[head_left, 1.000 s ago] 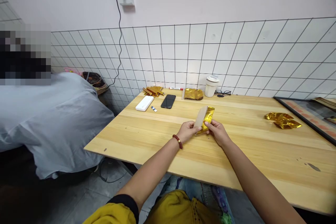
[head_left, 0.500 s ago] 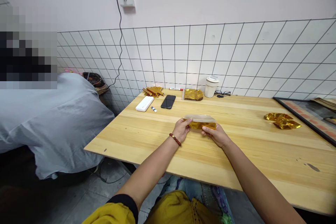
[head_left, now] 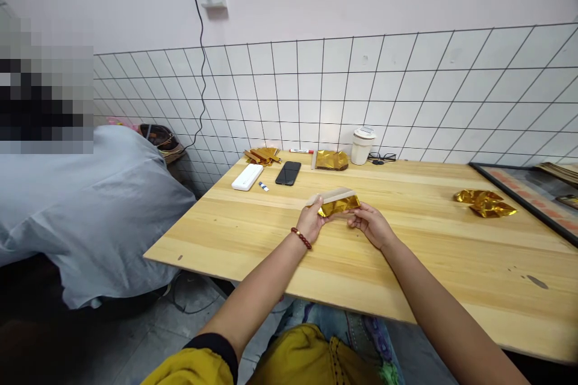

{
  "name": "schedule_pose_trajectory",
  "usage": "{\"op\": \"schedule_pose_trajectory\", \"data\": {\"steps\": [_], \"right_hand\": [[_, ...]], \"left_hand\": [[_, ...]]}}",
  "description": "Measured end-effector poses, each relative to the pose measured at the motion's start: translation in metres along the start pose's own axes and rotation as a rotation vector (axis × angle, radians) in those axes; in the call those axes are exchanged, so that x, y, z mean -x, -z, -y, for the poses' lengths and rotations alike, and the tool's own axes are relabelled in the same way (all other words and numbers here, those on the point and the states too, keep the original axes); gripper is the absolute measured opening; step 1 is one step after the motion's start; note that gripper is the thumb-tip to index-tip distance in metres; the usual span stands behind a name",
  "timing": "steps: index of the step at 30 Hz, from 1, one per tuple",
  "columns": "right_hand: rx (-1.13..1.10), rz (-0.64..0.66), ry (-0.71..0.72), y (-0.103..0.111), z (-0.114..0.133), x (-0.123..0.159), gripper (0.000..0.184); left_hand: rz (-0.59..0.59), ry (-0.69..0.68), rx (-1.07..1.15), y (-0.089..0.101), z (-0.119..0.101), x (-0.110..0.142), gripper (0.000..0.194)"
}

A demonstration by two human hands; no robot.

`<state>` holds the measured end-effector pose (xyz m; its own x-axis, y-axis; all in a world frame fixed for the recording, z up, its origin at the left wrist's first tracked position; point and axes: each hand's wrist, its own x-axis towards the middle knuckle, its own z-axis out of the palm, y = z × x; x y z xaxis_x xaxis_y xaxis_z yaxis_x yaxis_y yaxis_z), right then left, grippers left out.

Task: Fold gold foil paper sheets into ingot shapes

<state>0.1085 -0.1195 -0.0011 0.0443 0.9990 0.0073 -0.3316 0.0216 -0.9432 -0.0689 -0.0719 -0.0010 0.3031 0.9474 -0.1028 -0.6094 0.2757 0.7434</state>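
A strip of gold foil paper (head_left: 339, 206) with a pale band along its upper edge is held above the wooden table, tilted up to the right. My left hand (head_left: 311, 219) grips its left end, thumb on top and fingers underneath. At the right end, my right hand (head_left: 372, 225) has its fingers curled against the lower corner, partly hidden behind the foil. On the table to the right lie folded gold foil pieces (head_left: 487, 203). Further back sit a stack of gold foil sheets (head_left: 332, 160) and a pile of gold foil strips (head_left: 262, 156).
On the table (head_left: 253, 240) are a phone (head_left: 288, 173), a white power bank (head_left: 247, 177), a small blue-and-white item (head_left: 264, 186), a marker (head_left: 301, 151), a lidded cup (head_left: 362, 145), glasses (head_left: 383, 157) and a black-edged frame (head_left: 524, 201). A person in a grey shirt (head_left: 112, 192) is at left.
The foil has tilted, its right end rising and shifting left. My right thumb has come off its front face, and the fingers have moved to the right end.
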Motion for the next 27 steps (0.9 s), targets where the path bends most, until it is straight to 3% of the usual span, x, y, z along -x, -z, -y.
{"op": "schedule_pose_trajectory", "data": {"steps": [6, 12, 27], "right_hand": [[0.029, -0.041, 0.037, 0.005, -0.0053, -0.0026, 0.042], [0.041, 0.002, 0.035, 0.004, -0.0063, -0.0017, 0.049], [-0.02, 0.017, 0.027, 0.0013, -0.0022, 0.0013, 0.052]], "left_hand": [[0.007, 0.018, -0.032, -0.0036, 0.0004, 0.002, 0.042], [0.019, 0.005, -0.082, -0.0047, 0.0024, 0.0037, 0.046], [-0.012, 0.011, -0.039, -0.0048, 0.0013, 0.0028, 0.043]]}}
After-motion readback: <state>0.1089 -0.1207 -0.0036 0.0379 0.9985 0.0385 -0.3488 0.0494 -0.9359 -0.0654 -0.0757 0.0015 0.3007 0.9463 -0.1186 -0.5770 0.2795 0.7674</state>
